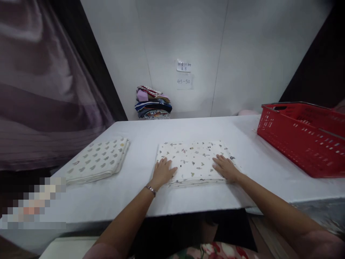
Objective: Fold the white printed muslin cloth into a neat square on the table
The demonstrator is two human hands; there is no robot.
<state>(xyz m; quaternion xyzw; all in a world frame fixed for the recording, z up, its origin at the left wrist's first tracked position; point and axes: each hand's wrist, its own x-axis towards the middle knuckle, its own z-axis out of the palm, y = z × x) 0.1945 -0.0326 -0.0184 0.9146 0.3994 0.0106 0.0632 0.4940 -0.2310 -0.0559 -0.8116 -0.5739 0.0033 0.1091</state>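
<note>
A white cloth with small printed figures (195, 158) lies folded in several layers on the white table, straight in front of me. My left hand (164, 172) rests flat on its left front part, fingers spread. On the right side of the same cloth lies my right hand (225, 167), palm down with fingers apart. Neither hand grips anything. Further left is a second folded cloth (99, 158), white with rows of grey-green printed shapes; no hand touches it.
A red plastic basket (291, 138) stands at the table's right side. Against the back wall rises a stack of folded fabrics (153, 104). Paper notes (184, 81) hang on the wall. A purplish curtain (54, 82) hangs at the left. The table's front edge (199, 211) is close to me.
</note>
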